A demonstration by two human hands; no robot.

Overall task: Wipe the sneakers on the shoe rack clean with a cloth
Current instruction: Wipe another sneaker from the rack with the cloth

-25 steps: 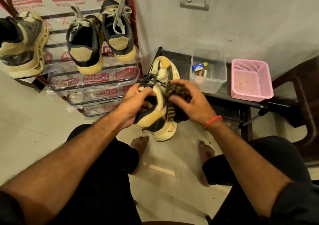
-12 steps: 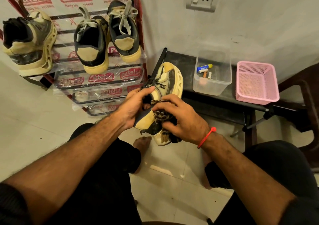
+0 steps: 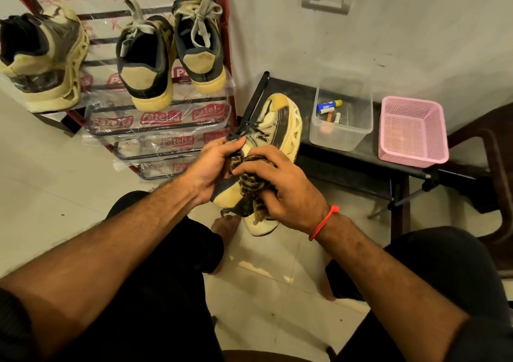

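Pale floor tiles [image 3: 69, 203] are lying open between the knees and out to the left, while the shoe rack [image 3: 155, 122] is standing against the wall and the dark tabletop [image 3: 347, 164] is closing in the right side. Three sneakers are sitting on the rack, namely one [image 3: 41, 61] at its left edge and two [image 3: 144, 64] [image 3: 201, 45] side by side, and a fourth sneaker [image 3: 280, 128] is being held over the floor. The left hand [image 3: 211, 167] is gripping its laces and collar while the right hand [image 3: 286, 192] is clutching the striped cloth [image 3: 251, 179] against its side; one clear tub [image 3: 341, 136] and one pink basket [image 3: 410, 131] are sitting near the tabletop's front edge.
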